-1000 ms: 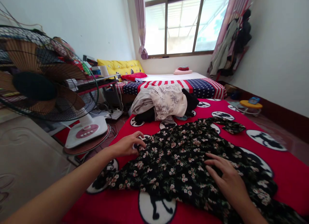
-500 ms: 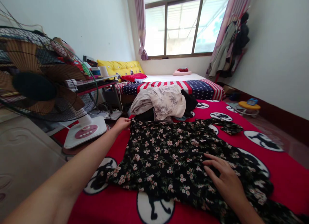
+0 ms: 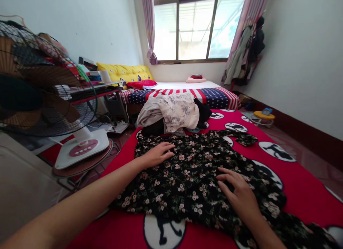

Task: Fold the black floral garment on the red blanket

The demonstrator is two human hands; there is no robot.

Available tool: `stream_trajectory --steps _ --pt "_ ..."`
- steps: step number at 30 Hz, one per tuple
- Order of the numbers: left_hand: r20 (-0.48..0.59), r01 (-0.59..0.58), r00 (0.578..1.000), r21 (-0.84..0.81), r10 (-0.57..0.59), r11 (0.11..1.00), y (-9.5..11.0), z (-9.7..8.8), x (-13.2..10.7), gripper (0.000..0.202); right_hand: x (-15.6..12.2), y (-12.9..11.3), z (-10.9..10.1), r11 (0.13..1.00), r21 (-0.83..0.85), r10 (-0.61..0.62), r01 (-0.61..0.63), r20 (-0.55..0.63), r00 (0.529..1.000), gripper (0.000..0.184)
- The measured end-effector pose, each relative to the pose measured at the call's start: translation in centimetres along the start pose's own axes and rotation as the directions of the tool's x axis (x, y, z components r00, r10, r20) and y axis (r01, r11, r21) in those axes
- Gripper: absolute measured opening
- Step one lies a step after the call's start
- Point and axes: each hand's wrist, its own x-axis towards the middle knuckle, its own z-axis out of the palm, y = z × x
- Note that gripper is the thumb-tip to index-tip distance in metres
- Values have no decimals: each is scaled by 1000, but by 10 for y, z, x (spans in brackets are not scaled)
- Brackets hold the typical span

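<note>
A black long-sleeved garment with a pink floral print [image 3: 184, 170] lies spread on a red blanket [image 3: 302, 184] with white cat-patterned circles. My left hand [image 3: 158, 154] rests on the upper left part of the garment, fingers stretched out and slightly apart. Farther right, my right hand [image 3: 237, 191] lies on the cloth with its fingers spread. Neither hand grips the fabric. One sleeve [image 3: 245, 138] extends toward the far right, while the other runs to the lower right beneath my right forearm.
Just beyond the garment sits a pile of clothes [image 3: 179, 113]. A standing fan [image 3: 83, 147] is close on the left, on a round stool. Behind are a bed with a stars-and-stripes cover [image 3: 214, 96] and a low yellow stool [image 3: 264, 115] at the right.
My left hand has let go of the garment's far left corner and moved right and nearer onto the cloth. My right hand stays on the garment. The view has turned slightly right.
</note>
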Motion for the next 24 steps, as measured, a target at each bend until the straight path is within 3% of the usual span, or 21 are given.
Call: stream_trajectory --steps 2,5,9,12,14,17,19,21,24 --pt "42 144 988 121 -150 982 3 12 12 55 0 -2 -1 1000 0 7 -7 7 1000 20" --pt "-23 433 897 257 -442 864 4 19 39 59 0 -2 -1 1000 -4 15 -15 21 1000 18" --pt "-143 603 797 224 -586 765 17 37 72 64 -1 -4 -1 1000 -6 23 -23 29 999 17" --pt "-317 664 742 224 -591 713 25 59 79 66 -3 -10 -7 999 -14 46 -46 62 997 17" --pt "-411 665 729 238 -547 708 25 71 77 65 1 -15 -17 998 -14 64 -62 149 987 17" --pt "-455 647 734 245 -504 722 19 79 73 65 24 -15 -37 989 24 130 -146 333 934 15" --pt "-478 653 724 244 -497 717 14 80 73 66 54 -1 -51 951 60 256 -303 396 882 20" --pt "-495 670 707 242 -505 702 12 80 74 68 88 24 -61 896 54 397 -440 342 852 28" --pt "-517 700 678 239 -522 673 11 79 76 72 136 77 -69 905 -186 390 -383 0 921 34"
